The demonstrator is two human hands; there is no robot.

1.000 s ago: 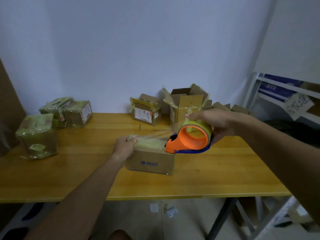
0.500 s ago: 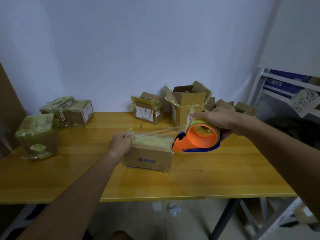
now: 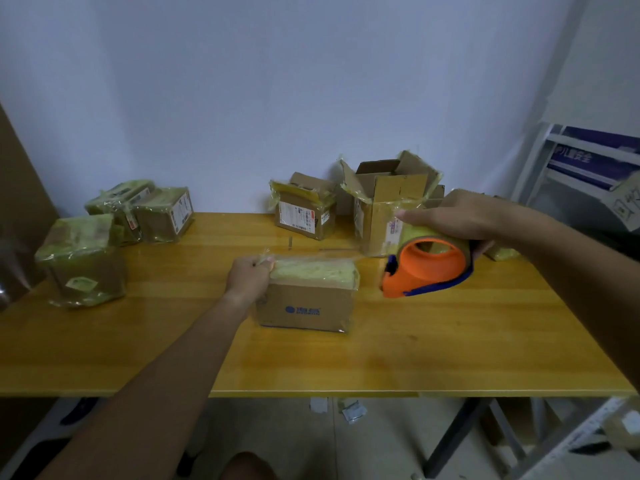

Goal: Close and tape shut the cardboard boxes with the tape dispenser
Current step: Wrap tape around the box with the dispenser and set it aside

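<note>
A small closed cardboard box (image 3: 304, 308) with a blue logo sits mid-table, its top covered in yellowish tape. My left hand (image 3: 250, 276) pinches the loose tape end at the box's top left corner. My right hand (image 3: 457, 213) grips the orange tape dispenser (image 3: 424, 268) with its yellow roll, held just above the table to the right of the box. No tape strand is visible between dispenser and box.
The wooden table (image 3: 433, 348) carries three taped boxes at the left (image 3: 83, 268), a taped box (image 3: 304, 213) and an open-flapped box (image 3: 384, 206) at the back by the wall. A white metal shelf (image 3: 588, 168) stands at the right. Paper scraps lie on the floor.
My right hand has carried the dispenser rightward, away from the box. The stretched tape strand seen earlier now lies down on the box top. My left hand stays at the box's left corner.
</note>
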